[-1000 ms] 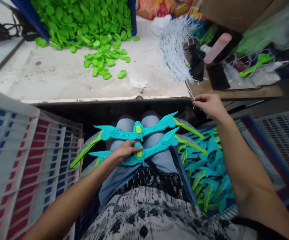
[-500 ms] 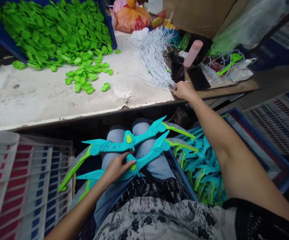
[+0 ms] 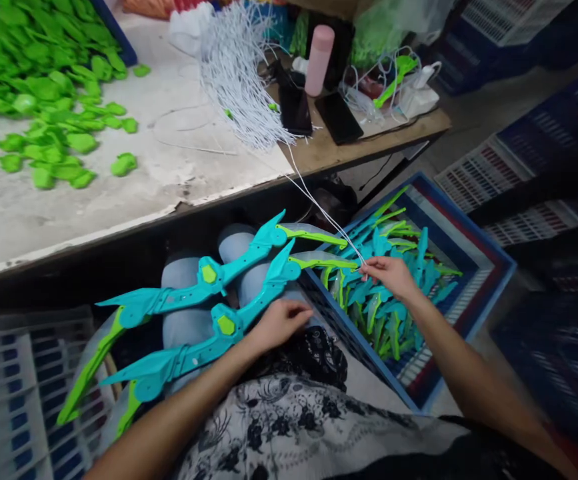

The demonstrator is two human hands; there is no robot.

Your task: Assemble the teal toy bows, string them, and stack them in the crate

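Two turquoise toy bows with lime-green limb ends lie across my lap, the upper bow (image 3: 249, 257) beyond the lower bow (image 3: 263, 293). My right hand (image 3: 389, 275) pinches the ends of thin white cords (image 3: 313, 199) beside the bows' right tips. These strands stretch back to the white cord bundle (image 3: 243, 80) on the table. My left hand (image 3: 281, 323) is beside the lower bow's middle, its fingers loosely bent and pointing right. Nothing shows between its thumb and fingers.
Right of my legs, a blue crate (image 3: 489, 293) holds many similar bows. Loose green plastic pieces (image 3: 81, 142) lie on the worn table (image 3: 169, 177) at left. A pink bottle (image 3: 319, 60) and a black phone (image 3: 339, 118) stand and lie near its right end. Another crate (image 3: 33, 393) is at lower left.
My right hand has drawn cords from the bundle down to the bows' right tips. My left hand has left the lower bow's centre and moved right. The view has swung right.
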